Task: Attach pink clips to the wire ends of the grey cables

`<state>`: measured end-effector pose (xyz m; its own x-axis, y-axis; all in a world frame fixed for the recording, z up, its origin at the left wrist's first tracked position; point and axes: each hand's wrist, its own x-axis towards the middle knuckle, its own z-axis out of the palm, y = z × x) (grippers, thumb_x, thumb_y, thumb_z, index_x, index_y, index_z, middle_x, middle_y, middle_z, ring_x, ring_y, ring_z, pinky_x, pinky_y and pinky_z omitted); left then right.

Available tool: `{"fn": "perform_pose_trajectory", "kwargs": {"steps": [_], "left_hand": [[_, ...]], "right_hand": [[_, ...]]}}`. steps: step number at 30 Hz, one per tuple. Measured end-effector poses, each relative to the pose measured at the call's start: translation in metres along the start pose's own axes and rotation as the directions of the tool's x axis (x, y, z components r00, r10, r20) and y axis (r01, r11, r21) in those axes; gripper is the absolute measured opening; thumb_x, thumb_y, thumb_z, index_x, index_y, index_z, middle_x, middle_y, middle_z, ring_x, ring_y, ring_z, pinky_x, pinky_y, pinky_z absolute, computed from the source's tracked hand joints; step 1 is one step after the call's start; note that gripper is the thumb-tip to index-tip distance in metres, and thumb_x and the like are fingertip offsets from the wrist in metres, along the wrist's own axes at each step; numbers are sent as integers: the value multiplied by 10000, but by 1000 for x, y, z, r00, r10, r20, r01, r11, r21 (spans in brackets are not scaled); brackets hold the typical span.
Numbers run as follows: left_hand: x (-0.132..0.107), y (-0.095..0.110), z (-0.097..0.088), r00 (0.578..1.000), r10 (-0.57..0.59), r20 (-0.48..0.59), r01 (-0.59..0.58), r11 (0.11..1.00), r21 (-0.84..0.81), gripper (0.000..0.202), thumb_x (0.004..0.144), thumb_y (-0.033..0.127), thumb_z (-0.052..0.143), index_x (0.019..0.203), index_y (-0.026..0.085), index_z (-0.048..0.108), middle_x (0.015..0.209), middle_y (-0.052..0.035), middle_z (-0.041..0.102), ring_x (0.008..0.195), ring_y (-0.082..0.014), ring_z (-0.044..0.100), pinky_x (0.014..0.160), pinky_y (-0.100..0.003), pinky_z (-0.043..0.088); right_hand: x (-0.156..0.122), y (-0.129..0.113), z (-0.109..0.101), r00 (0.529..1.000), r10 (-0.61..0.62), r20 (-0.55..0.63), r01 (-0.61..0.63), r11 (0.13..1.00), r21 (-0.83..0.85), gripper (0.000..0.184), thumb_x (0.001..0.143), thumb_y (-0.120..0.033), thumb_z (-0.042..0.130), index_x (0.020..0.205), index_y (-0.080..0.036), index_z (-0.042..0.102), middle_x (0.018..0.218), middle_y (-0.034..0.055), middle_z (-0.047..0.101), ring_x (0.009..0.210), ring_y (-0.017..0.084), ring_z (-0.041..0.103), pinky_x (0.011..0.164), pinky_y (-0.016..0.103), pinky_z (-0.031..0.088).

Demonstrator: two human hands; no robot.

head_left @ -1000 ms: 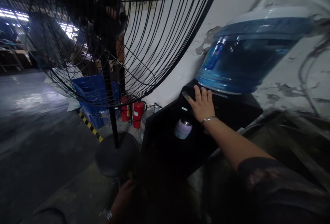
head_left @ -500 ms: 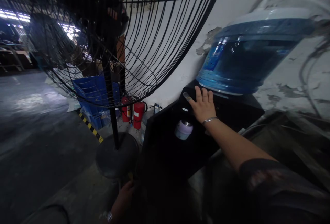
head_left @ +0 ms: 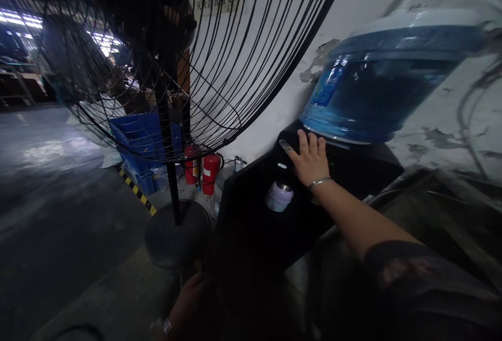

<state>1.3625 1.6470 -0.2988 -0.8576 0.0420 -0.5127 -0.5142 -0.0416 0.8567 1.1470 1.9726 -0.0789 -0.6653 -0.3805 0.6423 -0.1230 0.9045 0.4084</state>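
Observation:
My right hand (head_left: 312, 160) rests on the upper front of a black water dispenser (head_left: 363, 160), fingers stretched and spread, gripping nothing. A wrapping covers one of its digits, and a bracelet circles the wrist. Below and left of that hand, a lilac and pale thermos cup (head_left: 279, 196) stands in the dispenser's dark bay, its metallic mouth uncovered. A blue water jug (head_left: 386, 82) sits upside down on top of the dispenser. My left hand (head_left: 188, 296) is low, beside the fan's round base; deep shadow hides its fingers and anything they may hold.
A large black pedestal fan (head_left: 172, 184) stands close on the left, its wire cage overhanging the view. Behind it are a blue bin (head_left: 143, 145) and red fire extinguishers (head_left: 210, 173). Yellow-black tape (head_left: 137, 192) marks the floor. A peeling white wall (head_left: 270, 95) rises behind.
The view has shifted very slightly. My right hand keeps its place on the dispenser, the cup stays in the bay, and my left hand remains low in the shadow.

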Motion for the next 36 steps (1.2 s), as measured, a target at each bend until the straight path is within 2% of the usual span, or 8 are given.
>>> {"fn": "perform_pose_trajectory", "kwargs": {"steps": [3,7,12,19,22,25,29,36], "left_hand": [[4,-6,-1,999,40,24,-39,999,-23,444,419,589,695,656,219,635,772,-36,722,972,-328,642,863,-362,490],[8,-9,0,999,8,50,-3,994,-111,479,381,612,715,642,219,630,739,-26,719,969,-328,653,851,-359,494],[3,0,1,1000,3,15,-2,997,-81,432,370,559,720,628,223,635,731,-18,724,1012,-337,641,864,-357,492],[0,7,4,999,-39,0,39,993,-114,427,356,540,695,631,219,638,666,-18,693,888,-313,658,822,-363,498],[-4,13,5,1000,6,-14,-7,996,-90,356,374,505,685,576,222,611,677,-34,698,930,-327,647,859,-369,493],[-7,15,4,999,19,27,-17,996,-86,329,411,509,663,563,227,587,688,-39,698,913,-327,649,866,-388,486],[-2,9,3,1000,10,7,-9,997,-70,323,391,499,652,572,239,590,729,-38,712,976,-350,633,894,-396,470],[3,2,2,999,20,26,-18,997,-70,352,414,522,663,627,242,648,767,-22,737,1010,-347,637,896,-381,473]], "right_hand": [[0,1,1,1000,0,-3,0,1000,1,573,874,-121,470,1422,-283,431,1590,115,146,1402,383,204,1078,630,216],[1,-1,-1,1000,5,13,-5,1000,-22,535,880,-125,468,1400,-253,465,1585,126,151,1392,383,213,1084,614,219],[1,-2,-4,1000,12,14,-12,999,-42,481,886,-144,476,1356,-236,517,1562,138,215,1379,384,239,1074,602,249],[1,0,2,1000,-15,-25,15,1000,-2,515,878,-138,493,1379,-254,491,1576,143,179,1393,384,215,1078,624,229],[0,1,3,999,-17,-45,17,1000,-4,487,900,-149,458,1372,-261,495,1568,139,204,1395,377,221,1073,625,246],[0,0,3,1000,-11,-25,11,1000,0,493,912,-157,431,1388,-277,474,1584,131,163,1406,374,203,1084,626,222],[0,-1,0,1000,4,10,-4,1000,-4,503,912,-170,432,1406,-267,456,1593,125,134,1411,385,185,1098,611,199],[1,-2,-3,1000,4,19,-4,1000,-8,456,907,-151,452,1350,-231,521,1581,138,164,1402,376,200,1096,614,201]]}}
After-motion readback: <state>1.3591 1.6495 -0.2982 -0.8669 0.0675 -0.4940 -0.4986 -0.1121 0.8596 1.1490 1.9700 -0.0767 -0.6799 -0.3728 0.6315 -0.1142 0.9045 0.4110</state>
